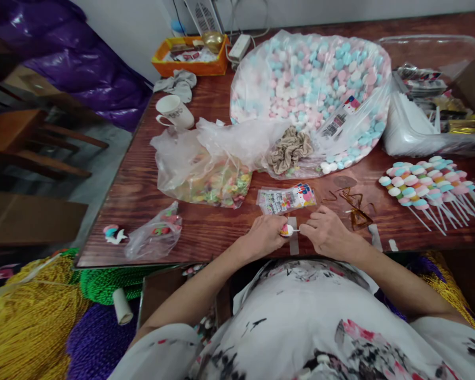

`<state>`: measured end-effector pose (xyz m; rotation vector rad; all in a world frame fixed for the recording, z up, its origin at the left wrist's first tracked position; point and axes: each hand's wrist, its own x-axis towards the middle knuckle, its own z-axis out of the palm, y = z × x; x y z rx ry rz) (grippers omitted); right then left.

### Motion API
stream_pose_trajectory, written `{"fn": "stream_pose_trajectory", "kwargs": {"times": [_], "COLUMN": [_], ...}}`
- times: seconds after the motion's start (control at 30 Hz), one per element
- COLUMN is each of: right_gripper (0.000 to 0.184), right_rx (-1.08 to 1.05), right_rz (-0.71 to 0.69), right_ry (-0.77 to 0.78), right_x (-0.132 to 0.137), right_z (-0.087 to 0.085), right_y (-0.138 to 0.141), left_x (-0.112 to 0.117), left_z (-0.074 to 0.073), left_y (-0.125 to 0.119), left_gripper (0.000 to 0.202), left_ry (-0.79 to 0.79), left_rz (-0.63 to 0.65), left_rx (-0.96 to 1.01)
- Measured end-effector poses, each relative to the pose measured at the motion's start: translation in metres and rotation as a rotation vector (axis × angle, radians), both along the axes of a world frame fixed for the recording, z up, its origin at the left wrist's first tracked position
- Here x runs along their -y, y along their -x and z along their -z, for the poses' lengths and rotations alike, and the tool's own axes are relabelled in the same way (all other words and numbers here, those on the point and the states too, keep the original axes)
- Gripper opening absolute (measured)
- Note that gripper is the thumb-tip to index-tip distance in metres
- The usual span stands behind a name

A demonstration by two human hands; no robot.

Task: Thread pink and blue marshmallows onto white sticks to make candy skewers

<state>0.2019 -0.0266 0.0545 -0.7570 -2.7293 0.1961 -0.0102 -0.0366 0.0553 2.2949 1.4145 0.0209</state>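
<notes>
My left hand [267,233] is closed around a small white, yellow and pink candy [287,230] near the table's front edge. A thin white stick [296,230] runs from this candy to my right hand [325,231], whose fingers pinch its other end. Just beyond my hands lie several printed clear bags [287,198], fanned in a stack. Gold twist ties [355,207] lie loose past my right hand. Farther right is a pile of candy sticks [427,182], with pink, blue and white pieces on white sticks.
A large clear bag of pastel candies [301,79] covers the back, with a crumpled brown cloth [291,150] before it. Nearby are a bag of ring candies [221,182], a small candy bag [158,232], a mug [174,112], an orange basket [190,67] and a plastic tub [431,129].
</notes>
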Motion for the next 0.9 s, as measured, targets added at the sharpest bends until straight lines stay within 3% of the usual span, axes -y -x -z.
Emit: {"fn": "stream_pose_trajectory", "kwargs": {"times": [0.23,0.37,0.47,0.53,0.63,0.7,0.83,0.9], "right_gripper": [0.015,0.017,0.016,0.016,0.014,0.013,0.013,0.010], "right_rx": [-0.034,-0.152,-0.224,-0.248,-0.295,-0.332,-0.422,-0.528], "right_rz": [0.038,0.121,0.152,0.106,0.034,0.025,0.055,0.122], "right_ry": [0.058,0.095,0.095,0.075,0.081,0.094,0.065,0.122], "right_x": [0.003,-0.010,-0.020,-0.024,-0.028,-0.030,-0.032,-0.032], "right_z": [0.001,-0.006,-0.013,-0.019,-0.025,-0.027,-0.021,-0.016], "right_y": [0.027,0.016,0.000,-0.007,-0.010,-0.008,0.002,0.008], "left_x": [0.000,-0.005,-0.009,-0.011,-0.009,-0.006,0.000,-0.001], "left_z": [0.009,0.002,-0.009,-0.014,-0.014,-0.011,-0.004,-0.001], "left_y": [-0.011,-0.003,0.009,0.015,0.014,0.008,-0.010,-0.016], "left_gripper": [0.006,0.014,0.041,0.041,0.041,0.040,0.035,0.031], "left_ry": [-0.018,0.035,0.188,0.415,0.830,0.943,0.818,0.696], "left_rz": [0.026,-0.032,-0.058,-0.083,-0.241,-0.399,-0.628,-0.721], "left_rx": [0.164,0.352,0.541,0.686,0.895,1.024,1.220,1.321]}}
